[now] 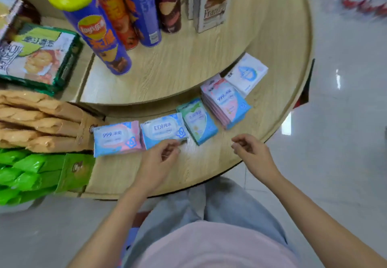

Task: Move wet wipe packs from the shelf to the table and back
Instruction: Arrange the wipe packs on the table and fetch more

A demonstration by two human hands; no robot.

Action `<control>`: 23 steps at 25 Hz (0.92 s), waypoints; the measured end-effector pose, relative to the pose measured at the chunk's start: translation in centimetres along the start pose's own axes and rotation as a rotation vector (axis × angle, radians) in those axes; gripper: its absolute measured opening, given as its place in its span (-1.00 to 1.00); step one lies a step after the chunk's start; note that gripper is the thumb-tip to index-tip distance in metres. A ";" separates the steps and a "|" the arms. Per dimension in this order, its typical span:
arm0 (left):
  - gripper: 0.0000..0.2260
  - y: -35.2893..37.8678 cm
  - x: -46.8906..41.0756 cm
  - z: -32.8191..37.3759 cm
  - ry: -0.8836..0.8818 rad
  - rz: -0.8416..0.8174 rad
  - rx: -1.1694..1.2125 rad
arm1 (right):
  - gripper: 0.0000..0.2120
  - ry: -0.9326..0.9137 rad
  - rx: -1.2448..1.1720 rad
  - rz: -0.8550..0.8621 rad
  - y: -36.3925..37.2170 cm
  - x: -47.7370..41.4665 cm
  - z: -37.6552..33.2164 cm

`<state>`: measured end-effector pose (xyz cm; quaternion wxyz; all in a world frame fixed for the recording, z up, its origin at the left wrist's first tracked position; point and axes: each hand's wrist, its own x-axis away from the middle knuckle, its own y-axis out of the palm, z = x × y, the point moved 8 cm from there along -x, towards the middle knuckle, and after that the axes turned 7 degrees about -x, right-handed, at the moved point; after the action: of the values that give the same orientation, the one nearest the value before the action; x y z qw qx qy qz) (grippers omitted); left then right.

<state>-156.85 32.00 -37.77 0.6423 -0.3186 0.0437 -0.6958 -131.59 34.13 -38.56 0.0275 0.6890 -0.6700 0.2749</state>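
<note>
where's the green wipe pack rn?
Head view: green wipe pack lies on the lower shelf, between the EDI pack and the pink-blue stack.

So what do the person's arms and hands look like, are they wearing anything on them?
Both arms are bare all the way down: no sleeves reach them, and no gloves show. The left hand and right hand show no rings, watch or bracelet that I can make out, though the picture is blurry.

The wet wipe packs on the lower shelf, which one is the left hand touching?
The blue EDI pack, second from the left in the row; the left hand has its fingertips at its near edge, while the other packs lie untouched.
</note>
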 end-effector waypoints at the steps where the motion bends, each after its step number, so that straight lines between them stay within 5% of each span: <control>1: -0.80 1.8 -0.4 1.3 0.082 -0.109 -0.092 | -0.88 0.039 -0.025 0.073 -1.2 1.7 1.6; 5: -0.84 8.6 -0.1 7.3 0.414 -0.438 -0.431 | -0.86 0.271 -0.168 0.316 -4.5 10.7 9.5; 11: -0.84 20.6 2.1 14.3 0.641 -0.805 -0.502 | -0.84 0.527 -0.330 0.707 -6.8 24.6 17.1; 16: -0.85 31.2 6.4 20.8 0.796 -1.010 -0.537 | -0.86 0.661 -0.508 0.994 -8.1 31.7 21.4; 23: -0.86 45.7 11.8 26.8 0.857 -1.115 -0.634 | -0.87 0.687 -0.655 1.136 -18.6 35.4 26.7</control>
<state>-103.57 22.63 -33.39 0.0017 -0.1649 0.3191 -0.9333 -106.72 -6.96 -40.29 0.2933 0.0678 -0.9247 0.2329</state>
